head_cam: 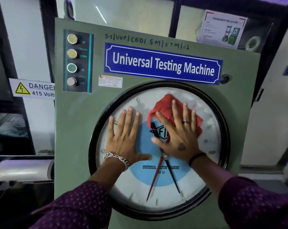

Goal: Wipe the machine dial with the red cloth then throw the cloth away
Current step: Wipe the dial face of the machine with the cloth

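Note:
The machine dial [211,129] is a large round gauge with a black rim, a white face, a blue centre disc and red and black pointers, set in a green panel. A crumpled red cloth [166,104] lies on the upper right of the glass. My right hand [178,131] presses flat on the cloth with fingers spread, covering its lower part. My left hand [125,134] rests flat on the left half of the dial, fingers apart, holding nothing.
The green panel [73,129] carries a blue "Universal Testing Machine" plate [163,63] and a column of push buttons [72,61] at upper left. A danger 415 Volts sign [32,88] hangs to the left. A silvery roller [22,169] sits at lower left.

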